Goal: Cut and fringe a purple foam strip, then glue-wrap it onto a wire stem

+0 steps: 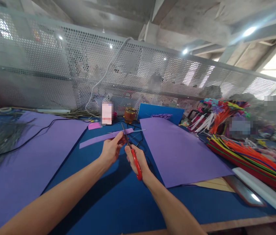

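The fingers of the left hand [111, 150] are narrow, pinching a long, flat purple strip [94, 140] above the dark blue surface [118, 205]; the fingers of the right hand [142, 160] are closed around the handle of the red-handled metal scissors [136, 165]. The scissor blades point away from the person and cross the strip near its right end; whether the strip lies between them cannot be told. Large flat purple sheets lie on either side, one left [54, 140] and one right [182, 153].
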